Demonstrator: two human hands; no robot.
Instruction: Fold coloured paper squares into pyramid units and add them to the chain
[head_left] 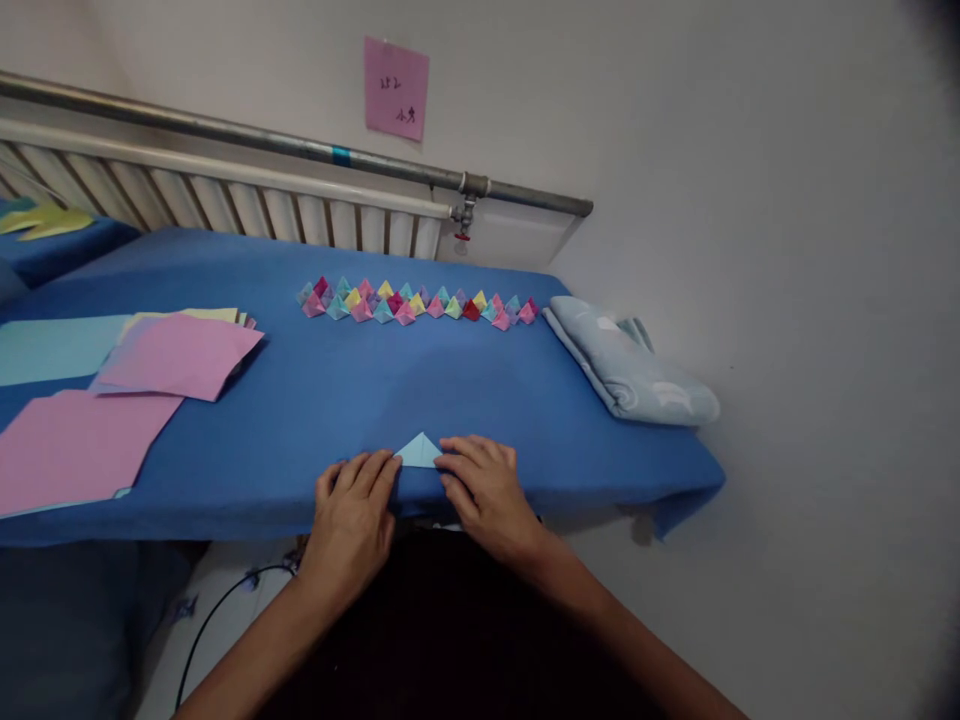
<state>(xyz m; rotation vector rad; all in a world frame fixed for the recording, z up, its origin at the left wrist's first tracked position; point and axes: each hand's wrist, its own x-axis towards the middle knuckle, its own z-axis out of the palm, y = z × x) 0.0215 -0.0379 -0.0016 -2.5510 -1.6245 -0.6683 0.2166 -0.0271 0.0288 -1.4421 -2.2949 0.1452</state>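
Observation:
A small light blue piece of paper (420, 451), folded into a triangle, lies at the front edge of the blue-covered surface with its peak pointing away from me. A crease runs down its middle. My left hand (354, 515) is closed, fingers held together, with the fingertips on the left corner of the triangle. At the right corner, my right hand (487, 497) grips the paper with its fingers bent. Both thumbs are partly hidden. Farther back sit rows of small folded paper pieces (405, 303) in pink, blue, yellow, purple and red.
Pink paper sheets (180, 352) and blue sheets (60, 348) lie at the left on the blue cloth (300, 400). A folded pale blue blanket (630, 365) rests at the right end. Behind stand a white radiator (247, 205) and a metal pipe (285, 145) along the wall.

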